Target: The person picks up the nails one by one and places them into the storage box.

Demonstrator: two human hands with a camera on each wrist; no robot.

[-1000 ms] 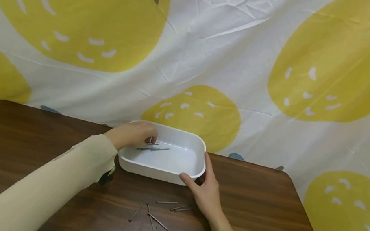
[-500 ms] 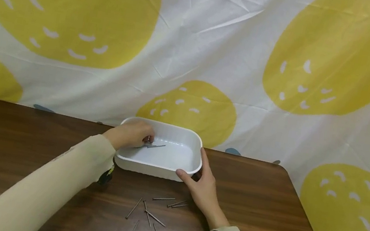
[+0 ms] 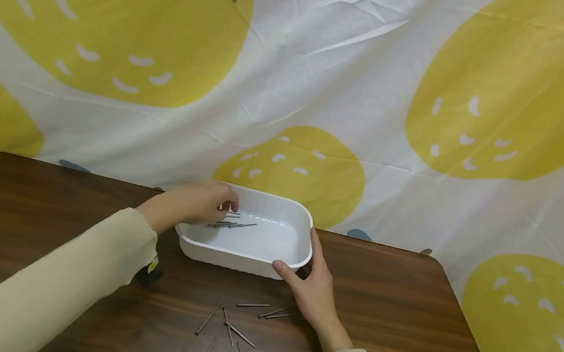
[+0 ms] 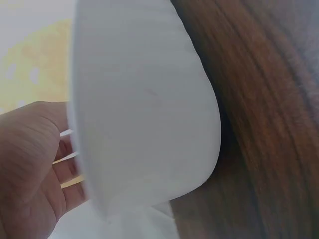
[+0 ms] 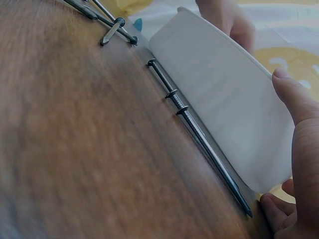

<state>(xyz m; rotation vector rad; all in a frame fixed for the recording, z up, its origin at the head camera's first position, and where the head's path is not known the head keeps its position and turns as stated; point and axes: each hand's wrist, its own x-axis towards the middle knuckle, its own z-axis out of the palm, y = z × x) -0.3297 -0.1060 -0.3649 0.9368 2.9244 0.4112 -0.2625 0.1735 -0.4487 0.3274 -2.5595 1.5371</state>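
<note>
A white plastic tray [image 3: 233, 260] stands toward the back of the table. My left hand [image 3: 196, 202] reaches over its left side, fingers loosely bent inside above several nails [image 3: 233, 225] lying on the tray floor. In the left wrist view the tray wall hides the fingertips of the left hand [image 4: 35, 154]; gaps show between the fingers. My right hand [image 3: 315, 289] grips the tray's right front corner, thumb on the rim and fingers along the side. Several loose nails [image 3: 239, 335] lie on the wood in front of the tray.
The brown wooden table [image 3: 399, 348] ends just behind the tray. A white cloth with yellow fruit shapes [image 3: 296, 159] hangs close behind it. In the right wrist view, a row of nails [image 5: 199, 137] lies alongside the tray's front wall.
My left hand has drawn back slightly to the left, and more of the nails inside the tray show beneath it. The right hand keeps its grip on the corner. The nails on the table stay put.
</note>
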